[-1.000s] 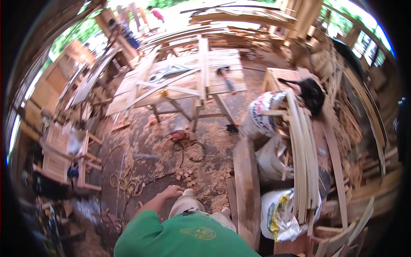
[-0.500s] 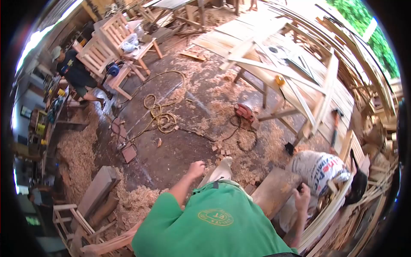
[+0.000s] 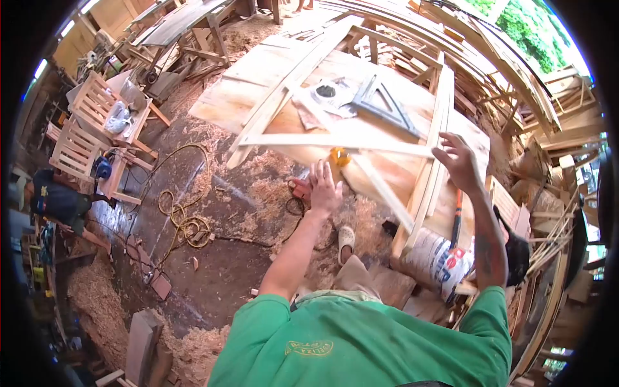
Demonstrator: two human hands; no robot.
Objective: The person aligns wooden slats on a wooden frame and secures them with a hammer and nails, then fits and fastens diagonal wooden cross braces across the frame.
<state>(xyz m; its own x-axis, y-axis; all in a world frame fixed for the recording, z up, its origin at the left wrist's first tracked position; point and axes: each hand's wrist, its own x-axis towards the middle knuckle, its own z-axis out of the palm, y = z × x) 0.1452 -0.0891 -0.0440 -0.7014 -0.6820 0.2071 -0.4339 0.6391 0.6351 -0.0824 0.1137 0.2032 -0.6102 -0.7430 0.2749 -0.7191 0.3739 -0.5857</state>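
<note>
My left hand point(image 3: 324, 188) is stretched out, fingers apart and holding nothing, just in front of the worktable's near edge. Close by its fingertips lies a yellow tape measure point(image 3: 340, 156). My right hand point(image 3: 458, 158) hovers with parted fingers near the right side of a wooden frame point(image 3: 380, 150) made of pale strips; I cannot tell if it touches the wood. The frame rests on a plywood worktable point(image 3: 258, 71). On that top are a triangular square point(image 3: 388, 109) and a dark round object point(image 3: 326, 91) on white sheeting. An orange-handled hammer point(image 3: 457, 216) lies below my right hand.
A printed white sack point(image 3: 432, 258) stands at the table's near right corner. A red power tool point(image 3: 300, 189) and a coiled yellow cord point(image 3: 184, 219) are on the shavings-strewn floor. Wooden chairs point(image 3: 80, 151) and another person point(image 3: 61, 200) are at left. Lumber point(image 3: 509, 64) is stacked behind the table.
I have come closer to the worktable, so it fills more of the view. Both hands have risen from beside my body and reached forward; my right hand has left the board beside the sack.
</note>
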